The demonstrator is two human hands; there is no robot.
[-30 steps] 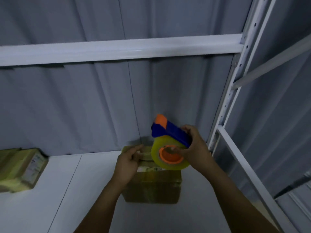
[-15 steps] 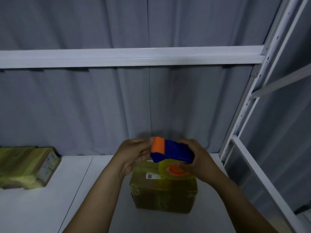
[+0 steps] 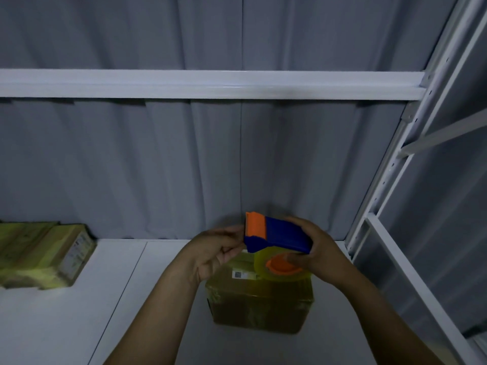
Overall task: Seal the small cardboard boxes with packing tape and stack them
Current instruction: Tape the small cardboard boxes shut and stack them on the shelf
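Ribbed grey sheet wall (image 3: 158,167) backs a white painted metal rack (image 3: 210,84). The smooth white shelf (image 3: 79,312) carries taped boxes (image 3: 39,256) at far left, blurred. Centre: one rectangular cardboard box (image 3: 259,309), glossy under yellowish tape, sits flat on the shelf. Just above it is a blue ribbed plastic tape dispenser (image 3: 284,237) with an orange end and a translucent roll. Right hand (image 3: 321,252) grips its rear. Left hand (image 3: 213,252) curls at the orange end; what it grasps cannot be determined.

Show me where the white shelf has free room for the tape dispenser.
Widest bare shelf: between the left stack of boxes and the cardboard box. Narrow strip: between that box and the rack post. Crowded above the box: left hand, right hand, tape dispenser.
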